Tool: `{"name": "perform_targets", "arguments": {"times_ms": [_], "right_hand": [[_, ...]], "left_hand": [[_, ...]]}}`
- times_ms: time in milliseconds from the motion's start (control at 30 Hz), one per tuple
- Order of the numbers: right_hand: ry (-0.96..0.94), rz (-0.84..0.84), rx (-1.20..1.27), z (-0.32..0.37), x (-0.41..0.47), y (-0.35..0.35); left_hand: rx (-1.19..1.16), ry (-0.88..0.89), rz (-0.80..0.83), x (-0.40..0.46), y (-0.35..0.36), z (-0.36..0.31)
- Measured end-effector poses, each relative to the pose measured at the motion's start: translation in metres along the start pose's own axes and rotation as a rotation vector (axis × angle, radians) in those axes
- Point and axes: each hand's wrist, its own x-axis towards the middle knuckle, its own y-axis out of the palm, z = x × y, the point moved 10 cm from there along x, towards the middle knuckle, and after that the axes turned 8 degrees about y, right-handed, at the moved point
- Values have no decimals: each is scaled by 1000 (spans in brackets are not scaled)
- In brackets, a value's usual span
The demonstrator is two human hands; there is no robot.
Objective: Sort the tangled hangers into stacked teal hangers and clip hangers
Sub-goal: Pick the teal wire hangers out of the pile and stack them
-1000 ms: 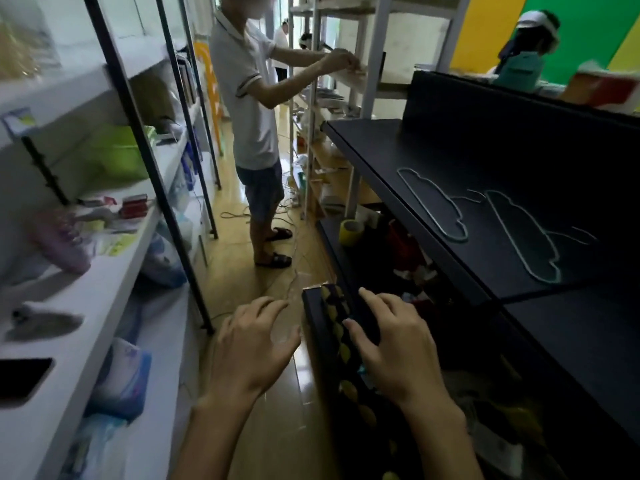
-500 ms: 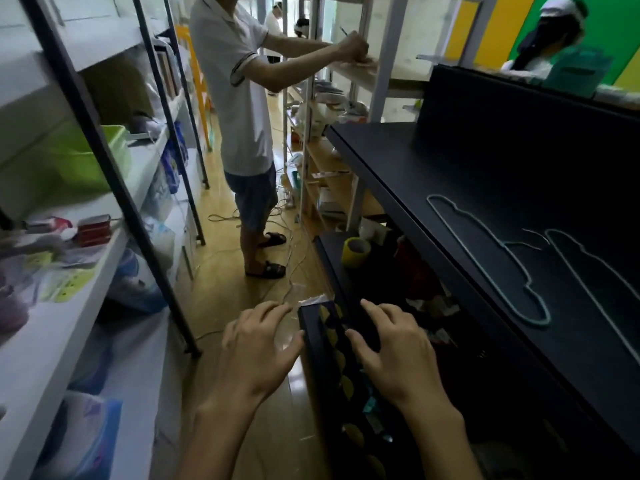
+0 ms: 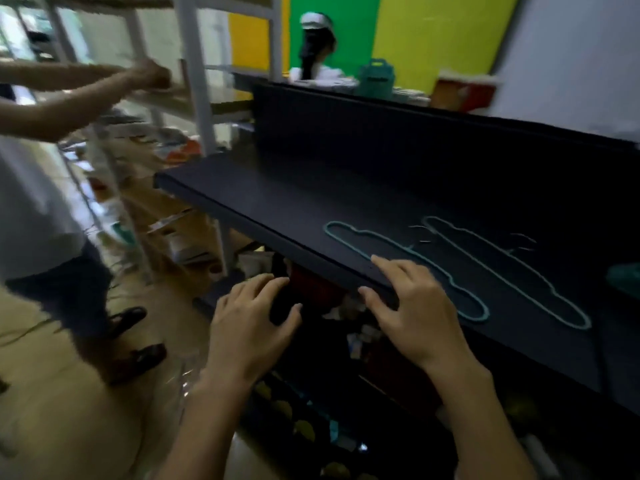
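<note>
Hands hover empty with fingers spread, the left hand (image 3: 251, 327) below the black shelf (image 3: 263, 199) edge, the right hand (image 3: 414, 311) over its front lip, beside two teal hangers (image 3: 408, 268) lying flat side by side on top.

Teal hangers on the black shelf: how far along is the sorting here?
Early. Two teal hangers lie side by side on the black shelf, not stacked. Both hands hold nothing: the right hand hovers at the shelf edge, the left hand beside it. No clip hangers are clearly visible; stacking remains.
</note>
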Motion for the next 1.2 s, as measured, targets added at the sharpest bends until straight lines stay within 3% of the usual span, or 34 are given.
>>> {"name": "perform_targets", "arguments": {"times_ms": [233, 467, 567, 733, 900, 1033, 1200], "right_hand": [[383, -135, -190, -118, -4, -69], [557, -201, -273, -181, 10, -100], [587, -165, -304, -196, 25, -98], [653, -33, -302, -219, 43, -79], [743, 89, -324, -233, 51, -63], [740, 66, -295, -228, 57, -61], [804, 11, -253, -215, 57, -62]], "left_hand": [[-127, 336, 115, 77, 50, -81], [-178, 558, 189, 134, 86, -134], [-207, 621, 249, 152, 103, -146], [-355, 722, 517, 157, 140, -158], [-427, 791, 635, 163, 145, -159], [-445, 902, 681, 159, 146, -161], [-438, 1010, 602, 165, 142, -157]]}}
